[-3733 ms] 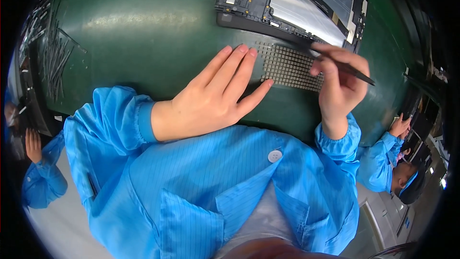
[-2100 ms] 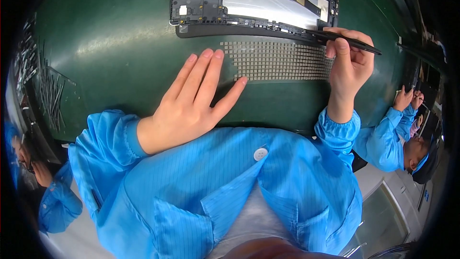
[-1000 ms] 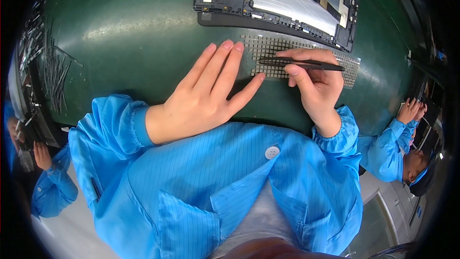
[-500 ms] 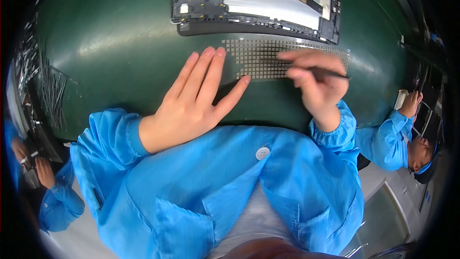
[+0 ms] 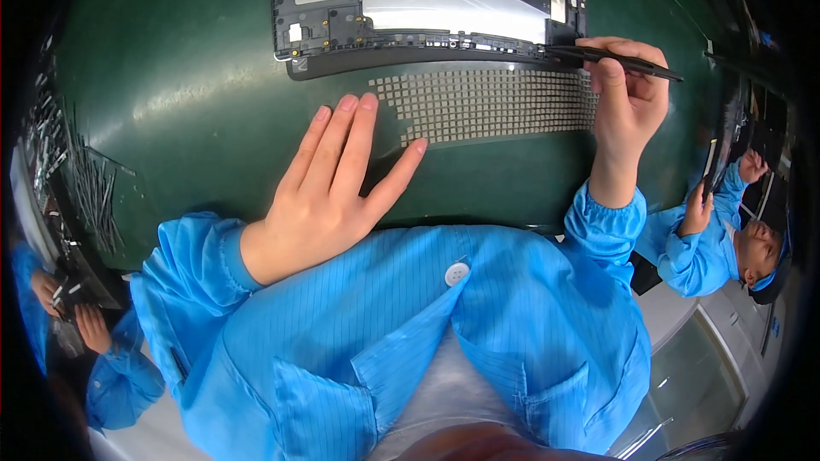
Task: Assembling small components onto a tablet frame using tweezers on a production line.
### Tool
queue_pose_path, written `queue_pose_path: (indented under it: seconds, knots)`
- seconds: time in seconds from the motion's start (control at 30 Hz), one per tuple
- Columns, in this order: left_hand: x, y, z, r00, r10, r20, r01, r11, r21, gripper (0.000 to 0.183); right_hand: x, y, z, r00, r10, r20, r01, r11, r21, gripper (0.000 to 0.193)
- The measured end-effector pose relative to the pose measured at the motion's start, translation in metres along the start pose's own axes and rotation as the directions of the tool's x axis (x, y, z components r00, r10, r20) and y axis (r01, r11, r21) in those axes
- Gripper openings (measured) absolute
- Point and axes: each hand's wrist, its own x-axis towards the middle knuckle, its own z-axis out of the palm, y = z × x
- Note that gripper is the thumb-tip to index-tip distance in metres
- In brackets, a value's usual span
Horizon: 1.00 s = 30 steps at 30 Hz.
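My left hand [image 5: 329, 183] lies flat with its fingers spread, its tips at the left end of a clear sheet of small grey square pads [image 5: 495, 102]. In my right hand [image 5: 630, 98] is a pair of black tweezers [image 5: 636, 61], gripped between thumb and fingers. Their tip points left, at the lower right edge of an opened tablet-like device [image 5: 453, 4] with a black frame and silver metal back. Whether the tips hold a pad is too small to tell. Under the device's near edge a dark panel [image 5: 342, 63] sticks out.
A green mat [image 5: 171, 94] covers the table. Thin dark strips [image 5: 94, 192] lie in a heap at the far left. A co-worker in blue [image 5: 696, 243] sits at the right, and another person's hands [image 5: 90, 324] work at the lower left.
My right hand has moved from above the pad sheet up and right to the device's edge, tweezers still held. The left hand stays on the sheet's end. The whole view has shifted slightly.
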Motion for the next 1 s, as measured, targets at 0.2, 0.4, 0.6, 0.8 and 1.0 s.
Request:
queue_pose_path:
  seconds: [0.2, 0.4, 0.6, 0.8, 1.0]
  knots:
    - [-0.002, -0.001, 0.000, 1.000, 0.003, 0.006, -0.003, 1.000, -0.001, 0.054, -0.001, -0.001, 0.004, 1.000, -0.012, -0.010, 0.012, 1.000, 0.005, 0.013]
    - [-0.003, -0.002, 0.001, 1.000, 0.008, -0.015, -0.008, 1.000, 0.006, 0.051, 0.000, -0.011, 0.007, 0.998, -0.016, 0.053, 0.022, 0.993, -0.115, 0.016]
    - [-0.004, -0.001, -0.001, 0.999, 0.002, -0.047, -0.001, 1.000, 0.024, 0.046, -0.014, -0.031, 0.032, 1.000, 0.025, 0.014, -0.025, 0.999, 0.029, 0.021]
    - [-0.006, -0.001, 0.002, 0.998, -0.003, -0.063, 0.005, 0.999, 0.032, 0.047, -0.034, -0.038, 0.083, 0.908, 0.254, 0.332, -0.274, 0.962, 0.015, 0.021]
    - [-0.011, -0.002, 0.001, 0.998, -0.001, -0.065, 0.003, 0.999, 0.042, 0.049, -0.036, -0.037, 0.092, 0.932, 0.275, 0.234, -0.316, 0.936, 0.155, 0.019]
